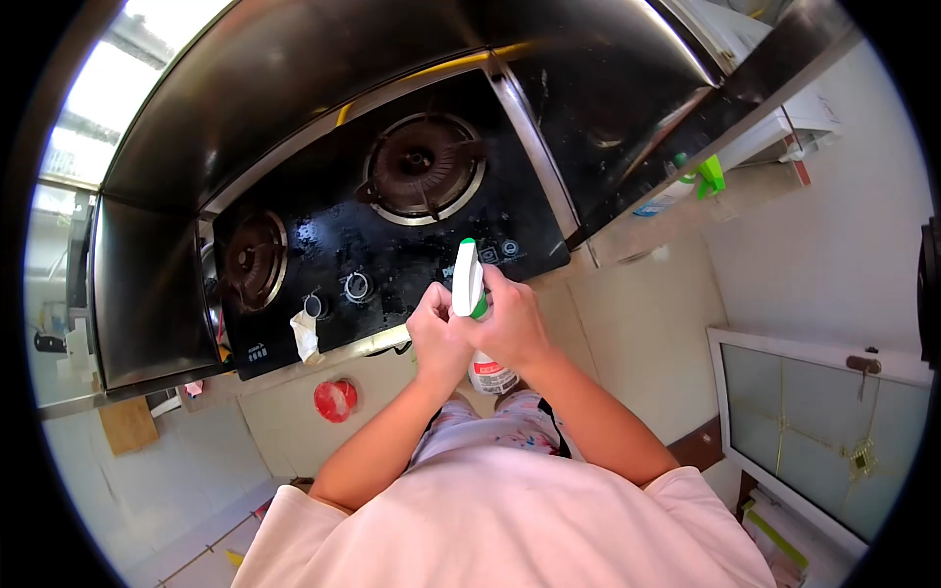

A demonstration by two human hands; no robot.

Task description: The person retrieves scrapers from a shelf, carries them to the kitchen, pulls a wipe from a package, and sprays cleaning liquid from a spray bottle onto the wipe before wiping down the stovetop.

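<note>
A spray bottle (468,276) with a white and green trigger head is held upright in front of my body, its nozzle pointing toward the stove. My left hand (437,328) is closed at the neck on the left side. Around the other side of the head and neck wraps my right hand (514,321). The fingers partly hide the bottle's middle; its labelled lower part shows below my wrists. Just beyond both hands lies the black glass gas stove (333,230), wet in spots, with two burners and two knobs.
A crumpled white cloth or tissue (306,337) hangs at the stove's front edge. Below it on the floor is a red container (335,400). Metal splash panels (294,88) surround the stove. Another bottle with a green trigger (711,176) stands at right, near a glass-paned door (794,421).
</note>
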